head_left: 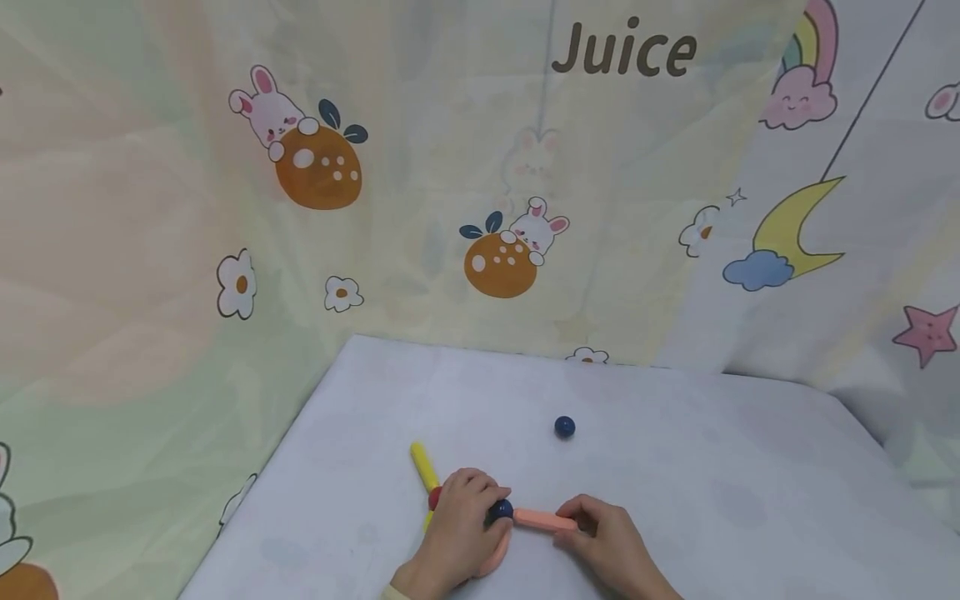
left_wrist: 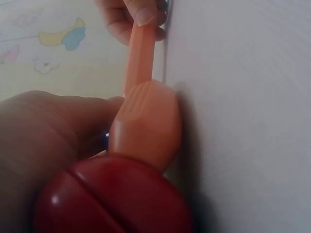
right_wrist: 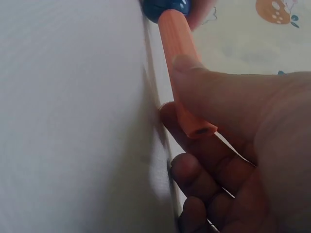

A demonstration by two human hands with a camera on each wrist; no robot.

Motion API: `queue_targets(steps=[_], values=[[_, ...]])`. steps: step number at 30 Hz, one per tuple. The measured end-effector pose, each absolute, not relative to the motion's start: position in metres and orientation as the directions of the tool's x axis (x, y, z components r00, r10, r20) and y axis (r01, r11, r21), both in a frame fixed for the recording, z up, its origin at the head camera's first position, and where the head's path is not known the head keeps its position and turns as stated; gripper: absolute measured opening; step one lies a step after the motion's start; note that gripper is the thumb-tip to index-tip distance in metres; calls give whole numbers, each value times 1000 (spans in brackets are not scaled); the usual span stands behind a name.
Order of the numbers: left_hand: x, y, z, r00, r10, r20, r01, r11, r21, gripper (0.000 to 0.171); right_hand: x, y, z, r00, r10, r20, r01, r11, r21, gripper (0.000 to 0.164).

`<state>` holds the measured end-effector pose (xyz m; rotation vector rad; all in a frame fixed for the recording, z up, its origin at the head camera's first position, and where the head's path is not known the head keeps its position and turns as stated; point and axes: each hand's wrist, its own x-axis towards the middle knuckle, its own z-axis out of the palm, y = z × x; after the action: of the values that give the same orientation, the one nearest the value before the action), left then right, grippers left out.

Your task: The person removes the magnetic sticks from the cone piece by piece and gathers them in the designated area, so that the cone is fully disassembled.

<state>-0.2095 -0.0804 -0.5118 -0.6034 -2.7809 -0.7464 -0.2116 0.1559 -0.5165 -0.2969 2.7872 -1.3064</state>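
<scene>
My left hand (head_left: 461,525) holds a dark blue ball (head_left: 501,509) between its thumb and fingers. Between the thumb and forefinger of my right hand (head_left: 611,542) is the far end of a straight orange stick (head_left: 542,520), whose other end meets that ball. A curved orange piece (head_left: 497,557) shows beside the left hand, partly hidden by it. The left wrist view has a red ball (left_wrist: 116,199) close up, touching an orange piece (left_wrist: 148,121). Past the left hand's fingers a yellow stick (head_left: 423,465) joins a red ball (head_left: 434,498), partly covered.
Farther back on the white-covered table (head_left: 712,467) lies a loose dark blue ball (head_left: 565,427). A patterned cloth (head_left: 420,167) with rabbits and flowers hangs behind the table's back edge and along its left side.
</scene>
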Motion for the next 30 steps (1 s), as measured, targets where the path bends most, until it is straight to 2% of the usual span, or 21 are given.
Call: queue_targets(steps=[8,17,21,27,30], values=[[-210,-81,-514,-901,329,282,429,770,472,25,-213,154,-518,-992,-125,32,-105,637,-764,20],[-209,-80,-510,-905,332,264,423,764,488,23,-212,152,-517,-991,-106,85,-133,632,-764,14],[-209,-80,-508,-910,343,234,415,757,505,22,-214,151,-516,-994,-93,64,-110,663,-740,11],[-210,-79,-508,-903,379,204,428,744,513,22,-215,152,-516,-996,-79,47,-89,702,-707,16],[-210,-80,-507,-904,377,201,425,751,505,22,-215,154,-516,-998,-58,27,-59,674,-737,18]])
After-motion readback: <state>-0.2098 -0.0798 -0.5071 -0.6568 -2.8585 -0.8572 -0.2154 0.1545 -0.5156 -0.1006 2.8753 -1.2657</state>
